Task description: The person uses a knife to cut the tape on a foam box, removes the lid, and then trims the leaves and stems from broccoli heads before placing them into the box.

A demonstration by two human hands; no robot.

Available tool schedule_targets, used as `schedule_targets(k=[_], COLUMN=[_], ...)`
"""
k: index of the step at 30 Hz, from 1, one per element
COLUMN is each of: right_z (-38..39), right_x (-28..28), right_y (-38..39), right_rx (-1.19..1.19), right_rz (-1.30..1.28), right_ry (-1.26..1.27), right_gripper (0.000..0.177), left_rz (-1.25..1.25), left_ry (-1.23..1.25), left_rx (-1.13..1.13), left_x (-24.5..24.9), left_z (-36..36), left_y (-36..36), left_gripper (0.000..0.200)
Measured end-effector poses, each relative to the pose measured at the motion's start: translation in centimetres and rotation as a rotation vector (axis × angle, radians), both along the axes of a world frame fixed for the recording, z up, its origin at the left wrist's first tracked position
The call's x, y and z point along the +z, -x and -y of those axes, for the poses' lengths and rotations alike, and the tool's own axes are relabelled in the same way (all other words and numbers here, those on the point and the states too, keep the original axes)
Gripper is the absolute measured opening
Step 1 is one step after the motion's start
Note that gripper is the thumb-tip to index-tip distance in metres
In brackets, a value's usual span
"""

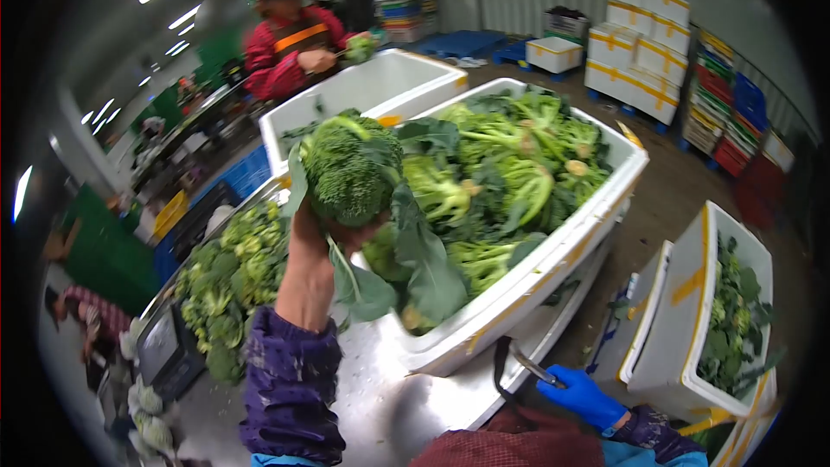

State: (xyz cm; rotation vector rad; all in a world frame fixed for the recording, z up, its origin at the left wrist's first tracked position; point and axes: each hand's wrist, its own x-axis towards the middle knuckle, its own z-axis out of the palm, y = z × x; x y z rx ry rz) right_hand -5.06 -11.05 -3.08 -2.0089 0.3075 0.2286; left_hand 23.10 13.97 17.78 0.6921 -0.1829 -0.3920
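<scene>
My left hand (347,237), bare, is closed around the underside of a head of broccoli (353,169) and lifts it at the near corner of a white foam box (519,320). Large leaves (430,251) hang from the broccoli, partly hiding my fingers. Inside that box lies a heap of leafy broccoli (527,182), many with cut stems showing. Low on the right, my right hand (581,396) in a blue glove grips a slim metal-handled knife (538,368); its blade is hard to make out.
Trimmed broccoli (220,294) is piled on the metal table (380,398) at left, beside a dark scale-like device (170,353). Another foam box (363,91) stands beyond, where a co-worker (290,39) holds broccoli. More foam boxes (670,320) stand at right; stacked boxes (640,47) are behind.
</scene>
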Motion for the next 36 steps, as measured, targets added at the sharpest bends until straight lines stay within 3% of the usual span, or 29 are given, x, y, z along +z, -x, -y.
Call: schedule_targets(k=[2, 3, 4, 6, 8, 10, 12, 14, 17, 20, 22, 24, 26, 27, 29, 31, 36], right_z=[-0.4, -1.0, -1.7, -3.3, -4.4, -5.7, -7.0, -9.3, -13.2, -16.4, -18.9, -21.2, -23.0, -23.8, -24.7, -24.7, -24.7], right_x=[-0.5, 0.1, 0.9, 2.0, 2.0, 2.9, 3.9, 4.0, 6.5, 10.8, 11.6, 12.0, 12.2, 11.6, 10.5, 10.2, 10.7], right_y=[-0.3, -0.6, -0.9, -1.4, -1.9, -2.8, -4.2, -5.3, -6.9, -8.1, -9.3, -10.4, -12.0, -12.9, -14.9, -16.1, -15.8], right_rx=[0.076, 0.086, 0.13, 0.105, 0.164, 0.34, 0.464, 0.584, 0.62, 0.736, 0.824, 0.847, 1.057, 0.984, 0.817, 0.734, 0.698], right_rz=[0.037, -0.071, -0.073, -0.181, -0.208, -0.034, -0.041, 0.236, 0.281, 0.343, 0.595, 0.678, 0.755, 0.8, 0.853, 0.728, 0.524], right_ry=[-0.06, -0.103, -0.101, -0.238, -0.21, -0.072, -0.049, 0.043, -0.152, -0.004, 0.095, 0.199, 0.476, 0.466, 0.4, 0.343, 0.385], right_gripper=[0.026, 0.029, 0.029, 0.027, 0.025, 0.025, 0.023, 0.02, 0.027, 0.053, 0.064, 0.06, 0.039, 0.029, 0.015, 0.018, 0.016], left_rz=[0.064, -0.098, -0.134, -0.266, -0.258, -0.428, -0.558, -0.563, -0.653, -0.583, -0.595, -0.603, -0.603, -0.757, -0.709, -0.71, -0.631], left_ry=[0.021, 0.116, 0.129, 0.13, 0.157, 0.331, 0.689, 0.791, 0.865, 0.855, 0.786, 0.711, 0.63, 0.693, 0.664, 0.51, 0.591], left_rx=[0.062, -0.043, -0.011, 0.053, 0.052, 0.057, 0.011, -0.054, -0.023, -0.031, -0.011, 0.0, 0.004, -0.116, -0.179, -0.175, -0.136], left_x=[-7.3, -5.1, -5.1, -8.4, -11.3, -13.6, -19.7, -22.0, -22.7, -21.6, -22.1, -22.5, -22.5, -21.9, -22.0, -21.2, -20.5], left_z=[-5.8, -6.2, -7.0, -9.7, -11.6, -12.9, -14.0, -14.0, -13.7, -13.2, -12.9, -12.5, -12.2, -12.2, -12.1, -12.1, -12.3], left_y=[-2.9, 2.2, 4.7, 7.5, 10.8, 14.1, 16.6, 18.7, 21.3, 23.2, 24.4, 25.4, 26.0, 26.1, 26.0, 26.0, 26.4], left_gripper=[0.046, 0.044, 0.045, 0.048, 0.05, 0.053, 0.055, 0.068, 0.055, 0.048, 0.048, 0.049, 0.049, 0.05, 0.052, 0.051, 0.045])
